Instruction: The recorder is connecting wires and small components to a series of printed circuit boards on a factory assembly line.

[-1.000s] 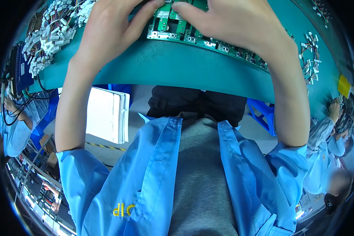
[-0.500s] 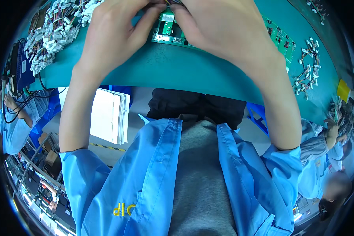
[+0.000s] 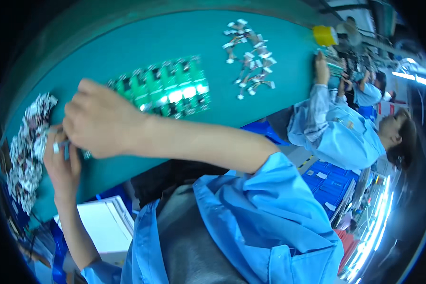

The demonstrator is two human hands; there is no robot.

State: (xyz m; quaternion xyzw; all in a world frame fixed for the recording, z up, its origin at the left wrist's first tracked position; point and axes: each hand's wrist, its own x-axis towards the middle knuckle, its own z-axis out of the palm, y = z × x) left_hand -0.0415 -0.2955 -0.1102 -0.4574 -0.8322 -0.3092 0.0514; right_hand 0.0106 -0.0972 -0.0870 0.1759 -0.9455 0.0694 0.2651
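Observation:
My left hand is closed in a pinch, with a small white connector showing at its fingers. This looks like the plug of a wire harness; its wires are hidden. My right hand is curled just above and beside it, fingers bent together, and what it grips is hidden behind the knuckles. A pile of wire harnesses with white plugs lies left of both hands. Right of my right hand lies a panel of green circuit boards, blurred by motion and partly covered by my right forearm.
A loose group of small wire harnesses lies farther right on the green table mat. At the table's right end a person in a blue jacket works near a yellow object. White sheets lie below the table's edge.
The view has swung to the right, so more of the table's right side shows. My hands now lie at the left, beside the harness pile; earlier they were over a green board.

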